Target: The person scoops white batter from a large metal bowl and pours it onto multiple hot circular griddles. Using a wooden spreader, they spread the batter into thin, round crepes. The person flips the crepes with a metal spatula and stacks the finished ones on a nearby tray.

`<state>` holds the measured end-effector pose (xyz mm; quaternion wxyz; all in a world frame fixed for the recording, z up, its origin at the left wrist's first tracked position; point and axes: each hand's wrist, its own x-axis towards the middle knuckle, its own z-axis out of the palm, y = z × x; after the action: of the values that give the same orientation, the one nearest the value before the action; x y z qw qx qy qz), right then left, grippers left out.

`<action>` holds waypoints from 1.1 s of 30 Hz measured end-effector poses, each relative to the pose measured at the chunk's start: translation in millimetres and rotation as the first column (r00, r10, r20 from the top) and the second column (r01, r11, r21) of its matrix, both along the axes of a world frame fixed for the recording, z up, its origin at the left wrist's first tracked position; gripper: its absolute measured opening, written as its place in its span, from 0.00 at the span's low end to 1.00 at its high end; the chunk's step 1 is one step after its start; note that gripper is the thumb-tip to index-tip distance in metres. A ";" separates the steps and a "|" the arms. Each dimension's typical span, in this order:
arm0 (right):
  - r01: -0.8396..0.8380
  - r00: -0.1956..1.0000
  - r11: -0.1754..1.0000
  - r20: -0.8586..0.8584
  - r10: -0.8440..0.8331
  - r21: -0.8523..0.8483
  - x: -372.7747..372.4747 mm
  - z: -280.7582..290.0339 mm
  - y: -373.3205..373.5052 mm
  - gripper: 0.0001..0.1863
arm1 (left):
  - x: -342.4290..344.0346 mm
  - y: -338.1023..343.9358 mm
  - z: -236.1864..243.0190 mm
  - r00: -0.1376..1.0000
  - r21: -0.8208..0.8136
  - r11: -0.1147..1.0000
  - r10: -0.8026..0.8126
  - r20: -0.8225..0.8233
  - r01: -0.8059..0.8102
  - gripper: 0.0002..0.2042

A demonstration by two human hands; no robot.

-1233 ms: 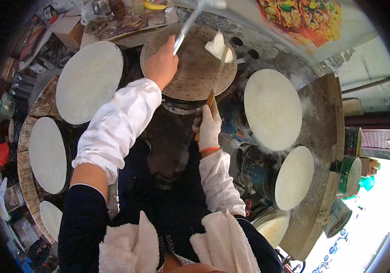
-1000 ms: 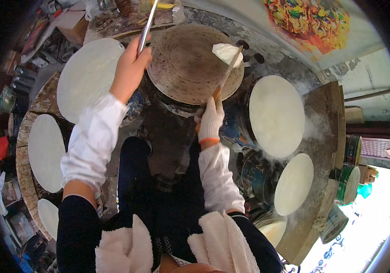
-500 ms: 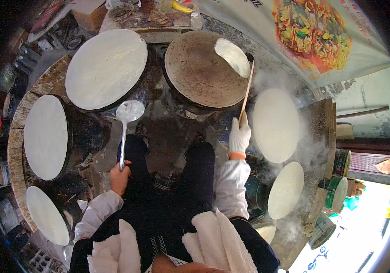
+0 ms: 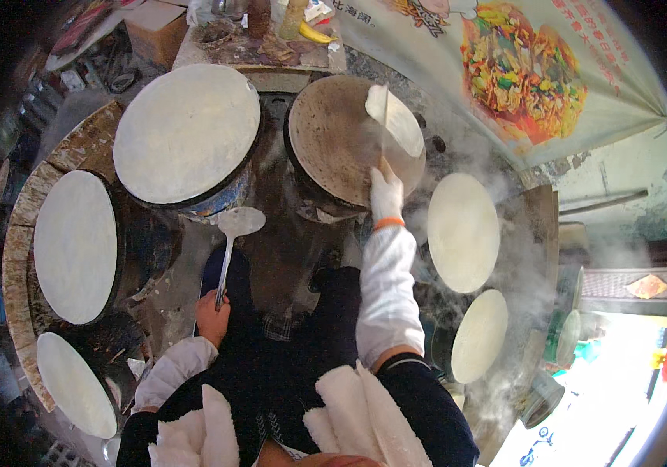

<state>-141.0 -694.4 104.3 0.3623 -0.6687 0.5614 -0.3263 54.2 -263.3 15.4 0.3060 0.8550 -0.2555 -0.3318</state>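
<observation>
My right hand (image 4: 386, 194), in a white glove with an orange cuff, is closed around a thin wooden spreader (image 4: 384, 163) at the near edge of a round brown griddle (image 4: 322, 128). The spreader's far end is blurred and lies over a white patch of batter (image 4: 403, 128) at the griddle's far right. Lower left, my bare left hand (image 4: 212, 317) grips the long handle of a metal ladle (image 4: 241, 222). Pale batter coats the ladle's bowl, which hangs between the griddles above the floor, apart from them.
Left of the brown griddle stands a large griddle covered by a white pancake (image 4: 185, 134). More pancakes curve down the left (image 4: 76, 247) and the steaming right side (image 4: 464, 233). A cluttered table (image 4: 271, 58) with a banana (image 4: 316, 33) is at the back, beside a hanging food banner (image 4: 427, 70).
My right hand has swung left and forward, bringing the spreader from beside the griddle's right edge to over the batter. The ladle has tilted, its bowl shifting slightly right and nearer.
</observation>
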 end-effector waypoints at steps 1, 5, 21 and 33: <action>-0.008 0.998 0.999 -0.055 0.006 -0.050 -14.1 7.1 3.6 0.26 | -1.6 2.5 -5.3 0.999 0.000 1.000 0.000 0.047 0.000 0.06; 0.155 0.968 0.988 -0.204 -0.149 0.013 -55.7 -2.8 13.6 0.25 | 0.8 14.4 -29.8 0.998 -0.061 0.997 0.042 0.039 -0.039 0.09; -0.102 0.955 0.968 -0.295 0.030 -0.230 -35.4 5.6 -25.5 0.25 | -3.3 3.6 -23.5 0.996 -0.011 0.997 0.081 0.044 -0.081 0.10; -0.427 0.824 0.904 -0.395 0.406 0.040 -23.2 13.7 -54.1 0.25 | -8.0 -3.7 -22.5 0.997 -0.026 0.998 0.060 0.056 -0.058 0.12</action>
<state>-164.2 -748.5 118.1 0.2872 -0.8356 0.4547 -0.1120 46.2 -267.0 -7.1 0.3185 0.8675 -0.2428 -0.2951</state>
